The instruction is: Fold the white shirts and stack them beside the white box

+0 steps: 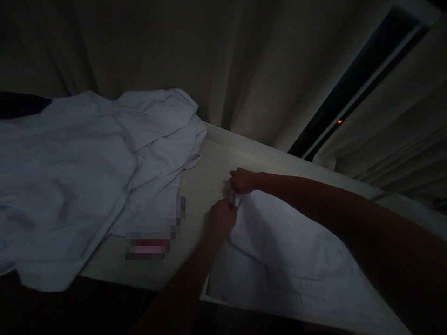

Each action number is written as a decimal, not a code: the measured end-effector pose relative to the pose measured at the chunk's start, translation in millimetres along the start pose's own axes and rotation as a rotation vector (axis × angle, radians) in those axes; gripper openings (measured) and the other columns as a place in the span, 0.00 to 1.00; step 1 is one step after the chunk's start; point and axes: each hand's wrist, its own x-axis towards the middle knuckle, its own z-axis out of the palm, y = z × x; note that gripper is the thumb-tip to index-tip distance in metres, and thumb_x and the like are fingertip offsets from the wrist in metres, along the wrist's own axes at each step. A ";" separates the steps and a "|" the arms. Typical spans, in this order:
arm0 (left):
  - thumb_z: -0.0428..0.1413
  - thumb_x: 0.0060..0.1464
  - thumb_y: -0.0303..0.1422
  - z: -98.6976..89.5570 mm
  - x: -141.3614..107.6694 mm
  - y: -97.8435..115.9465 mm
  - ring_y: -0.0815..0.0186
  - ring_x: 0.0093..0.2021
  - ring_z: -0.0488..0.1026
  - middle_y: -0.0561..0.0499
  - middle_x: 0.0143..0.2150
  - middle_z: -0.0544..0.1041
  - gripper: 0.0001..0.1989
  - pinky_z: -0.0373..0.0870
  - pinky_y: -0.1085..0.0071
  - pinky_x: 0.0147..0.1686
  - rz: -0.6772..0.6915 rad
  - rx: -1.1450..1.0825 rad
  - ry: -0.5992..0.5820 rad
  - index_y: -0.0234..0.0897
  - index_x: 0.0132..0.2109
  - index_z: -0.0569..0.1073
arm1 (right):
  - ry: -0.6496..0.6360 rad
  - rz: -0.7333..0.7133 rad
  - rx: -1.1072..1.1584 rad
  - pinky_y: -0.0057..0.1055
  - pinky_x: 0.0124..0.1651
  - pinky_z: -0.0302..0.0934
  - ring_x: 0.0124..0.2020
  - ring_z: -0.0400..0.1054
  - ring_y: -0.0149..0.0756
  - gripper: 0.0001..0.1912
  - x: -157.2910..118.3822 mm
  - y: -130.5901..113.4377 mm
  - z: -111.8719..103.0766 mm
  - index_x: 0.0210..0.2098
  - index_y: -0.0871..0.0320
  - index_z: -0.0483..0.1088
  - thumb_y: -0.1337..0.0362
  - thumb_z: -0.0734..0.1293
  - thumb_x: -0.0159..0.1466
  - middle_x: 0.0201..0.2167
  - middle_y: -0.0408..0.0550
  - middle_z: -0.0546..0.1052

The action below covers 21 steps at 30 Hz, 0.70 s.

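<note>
A white garment (293, 246) lies spread over the right part of the table, with seam lines showing near its lower side. My right hand (243, 180) pinches its upper left corner, fingers closed. Just below and to the left, my left hand (223, 215) is also closed on the same edge, and a short bit of cloth is stretched between the two hands. My right forearm crosses above the garment and hides part of it. In the dim light, the exact kind of garment is not clear.
Several white garments lie heaped on the left of the pale table (206, 156). A dark cloth (23, 105) shows at far left. One patch near the heap is pixelated. Long curtains (157, 46) hang behind, with a dark gap (352, 83) at right.
</note>
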 end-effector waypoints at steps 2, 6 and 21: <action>0.52 0.54 0.35 1.1 0.3 -0.8 0.62 0.41 0.76 0.44 0.41 0.81 0.11 0.66 0.70 0.40 0.010 0.023 0.001 0.38 0.39 0.78 | -0.030 0.008 0.005 0.40 0.45 0.51 0.47 0.62 0.47 0.14 1.8 -1.1 -1.2 0.38 0.62 0.75 0.64 0.59 0.65 0.39 0.58 0.76; 0.50 0.56 0.35 4.1 2.0 -3.6 0.59 0.43 0.76 0.40 0.41 0.80 0.14 0.66 0.68 0.40 0.014 0.070 0.006 0.36 0.41 0.78 | -0.019 -0.017 -0.002 0.40 0.46 0.51 0.47 0.61 0.48 0.11 -0.6 0.7 -2.1 0.39 0.60 0.75 0.64 0.64 0.60 0.37 0.56 0.76; 0.49 0.58 0.38 4.3 -1.6 -2.1 0.56 0.46 0.76 0.36 0.44 0.78 0.16 0.67 0.66 0.43 0.047 0.205 -0.035 0.32 0.40 0.76 | 0.077 -0.018 0.013 0.55 0.60 0.44 0.53 0.60 0.53 0.06 12.6 0.2 7.6 0.32 0.56 0.76 0.66 0.66 0.57 0.43 0.53 0.75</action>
